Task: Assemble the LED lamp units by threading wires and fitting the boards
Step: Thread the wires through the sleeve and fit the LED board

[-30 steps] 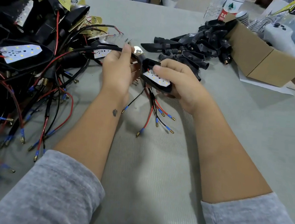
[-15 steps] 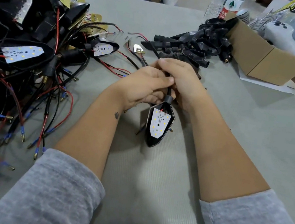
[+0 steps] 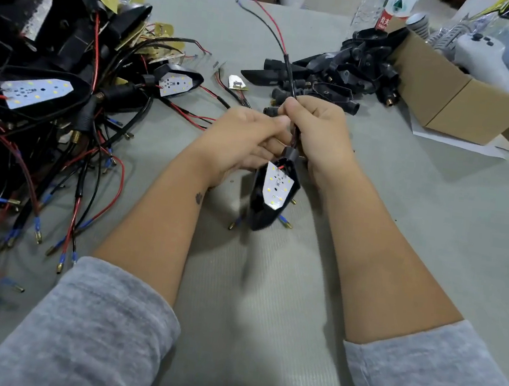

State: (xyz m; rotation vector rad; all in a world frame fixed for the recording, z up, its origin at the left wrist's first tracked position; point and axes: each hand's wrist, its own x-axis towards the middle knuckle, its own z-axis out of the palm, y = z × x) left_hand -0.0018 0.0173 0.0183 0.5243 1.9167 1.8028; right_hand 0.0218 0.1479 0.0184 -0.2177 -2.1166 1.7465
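Step in hand, as I judge it: drawing the wires [image 3: 288,66] through the stem of the lamp housing [image 3: 264,206] so the LED board [image 3: 276,186] seats flat in the shell.

Right hand [image 3: 317,133]: fingers curled round the sleeved wire bundle just above the stem collar, thumb and forefinger pinching it at the top of the fist. Left hand [image 3: 243,140]: fingers curled in against the right hand, touching it; it seems to steady the stem, though whether it truly grips the stem or only the wire I cannot tell, as its fingertips are hidden. Both forearms come in low and converge; wrists roughly level, palms turned toward each other.

Housing hangs below the hands, nose pointing toward me, board face up and in view. Red and black leads rise from the top of the right fist and run away from me.

To do this well, I'd pull along the stem axis, not sideways, and watch the short red lead at the board's top edge for strain. Stop once the board sits square.

Outward: to the left of the left hand, a pile of finished units [image 3: 36,91] with tangled leads. Beyond the right hand, empty housings [image 3: 339,75], then a cardboard box [image 3: 454,98].
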